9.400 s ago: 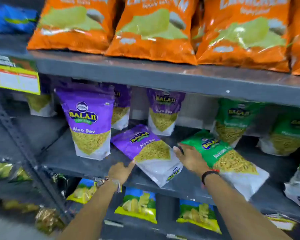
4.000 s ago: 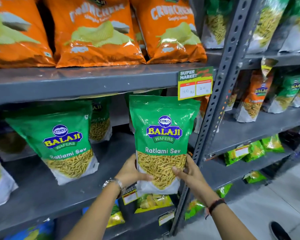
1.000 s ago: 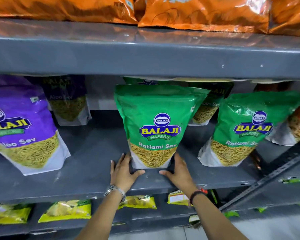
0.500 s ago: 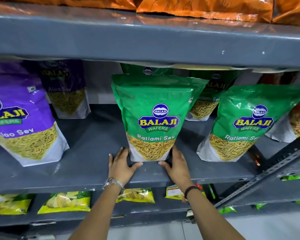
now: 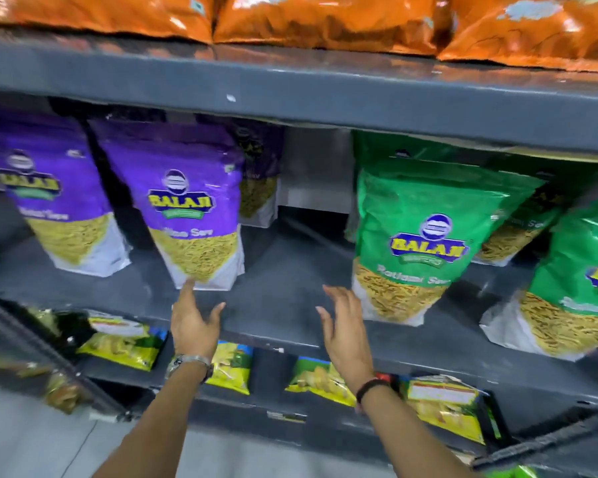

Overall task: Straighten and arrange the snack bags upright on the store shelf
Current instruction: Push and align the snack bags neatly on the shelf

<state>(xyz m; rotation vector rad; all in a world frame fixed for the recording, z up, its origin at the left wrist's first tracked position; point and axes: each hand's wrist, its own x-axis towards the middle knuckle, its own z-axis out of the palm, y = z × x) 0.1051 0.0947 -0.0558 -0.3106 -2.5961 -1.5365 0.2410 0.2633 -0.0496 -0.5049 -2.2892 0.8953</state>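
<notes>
**Open hands between purple and green sev bags**

Both hands are seen spread open over the front of the grey middle shelf [image 5: 277, 305], and nothing is held in either. The left hand [image 5: 194, 322] is raised with its fingers [image 5: 188, 288] extended; the longest fingertip appears to reach the bottom edge of the purple Aloo Sev bag [image 5: 190, 208], which is stood upright on the shelf. The right hand [image 5: 346, 326] is held palm inward just beside the lower left corner of the green Ratlami Sev bag [image 5: 418, 243]; whether contact is made cannot be told. That green bag is stood upright, slightly tilted. A bare stretch of shelf lies between the two bags. Another purple bag [image 5: 59, 201] is seen further left and another green bag [image 5: 573, 281] further right. The frame is motion-blurred.
</notes>
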